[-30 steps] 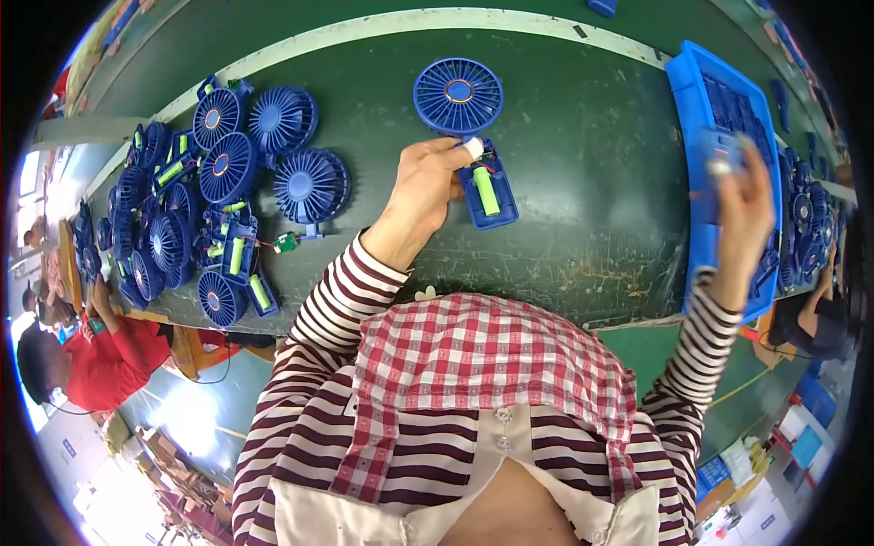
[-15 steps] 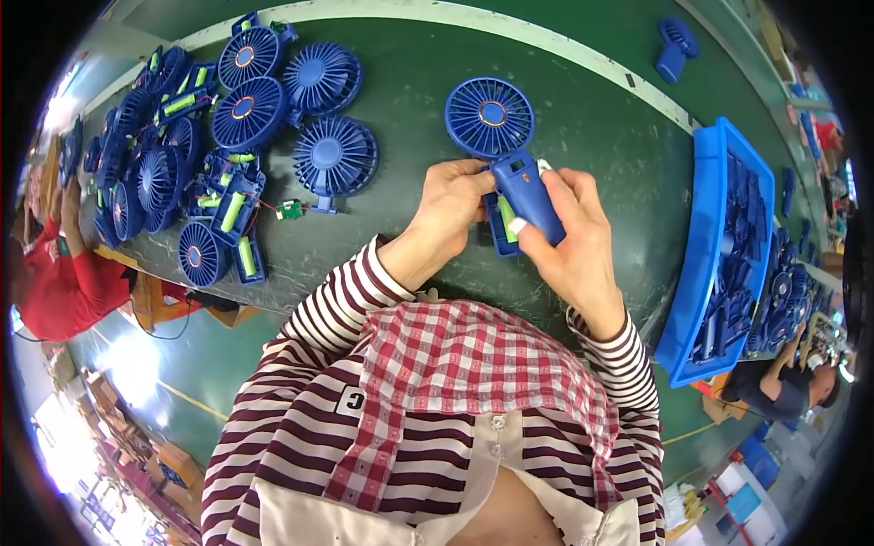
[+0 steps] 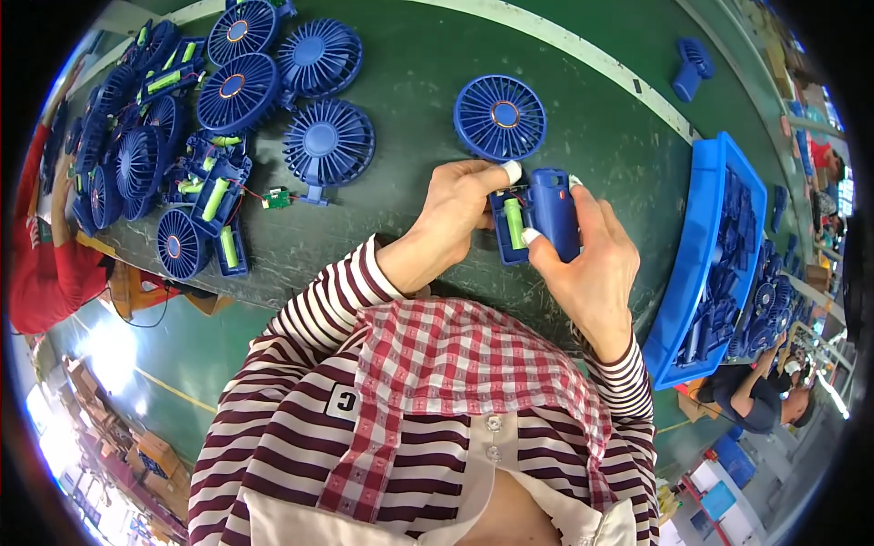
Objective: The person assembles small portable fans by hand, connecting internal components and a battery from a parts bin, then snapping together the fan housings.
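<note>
Now both on it near the table's middle: right hand, back from the blue tray at the right edge, clamping a blue cover onto the fan handle, left hand pinching the handle, so closing-up looks underway.

Left hand and right hand cover the lower part of the fan handle; its joint with the fan head cannot be made out. Pile of fans, upper left, is cut by the frame's rim. Contents of the blue tray, right, are too small to tell.
</note>
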The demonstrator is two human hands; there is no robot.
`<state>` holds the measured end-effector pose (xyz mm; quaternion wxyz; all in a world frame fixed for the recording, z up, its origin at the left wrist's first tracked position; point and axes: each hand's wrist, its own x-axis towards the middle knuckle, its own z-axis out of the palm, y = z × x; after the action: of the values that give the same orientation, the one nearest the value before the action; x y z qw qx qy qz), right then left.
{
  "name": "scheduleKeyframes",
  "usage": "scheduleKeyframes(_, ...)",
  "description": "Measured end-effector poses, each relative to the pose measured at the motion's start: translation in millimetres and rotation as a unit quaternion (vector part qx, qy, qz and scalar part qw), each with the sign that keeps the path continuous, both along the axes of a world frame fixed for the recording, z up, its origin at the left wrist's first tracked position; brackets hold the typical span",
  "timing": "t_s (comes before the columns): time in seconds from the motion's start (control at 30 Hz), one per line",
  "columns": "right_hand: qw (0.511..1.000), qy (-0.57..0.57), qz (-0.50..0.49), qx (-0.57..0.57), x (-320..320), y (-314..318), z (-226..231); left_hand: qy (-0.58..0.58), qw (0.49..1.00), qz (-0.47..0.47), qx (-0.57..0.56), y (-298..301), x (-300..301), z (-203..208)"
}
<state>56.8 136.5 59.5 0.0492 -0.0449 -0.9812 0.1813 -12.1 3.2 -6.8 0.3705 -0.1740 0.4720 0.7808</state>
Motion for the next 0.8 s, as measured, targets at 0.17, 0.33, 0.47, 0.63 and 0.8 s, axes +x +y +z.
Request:
scheduleKeyframes(0.17, 0.999, 0.001, 0.036, 0.014, -4.6, -9.3, -5.2, -0.047, 0.998, 0.029, 0.032, 1.3, -2.4, -1.1)
scheduleKeyframes(0.33, 0.999, -0.004, 0.05, 0.019, -10.2, -16.7, -10.1, -0.053, 0.997, 0.029, 0.041, 0.5, -2.8, -2.3)
scheduleKeyframes(0.47, 0.998, -0.002, 0.048, 0.029, -11.1, -19.7, -13.9, -0.043, 0.997, 0.021, 0.053, -1.0, -2.7, -2.3)
scheduleKeyframes(0.63, 0.998, -0.004, 0.05, 0.039, -10.8, -21.2, -15.5, -0.041, 0.998, 0.022, 0.051, 0.0, -2.3, -3.3)
scheduleKeyframes(0.8, 0.998, -0.002, 0.054, 0.045, -9.2, -21.8, -18.3, -0.044, 0.998, 0.027, 0.047, 0.7, -1.5, -2.8)
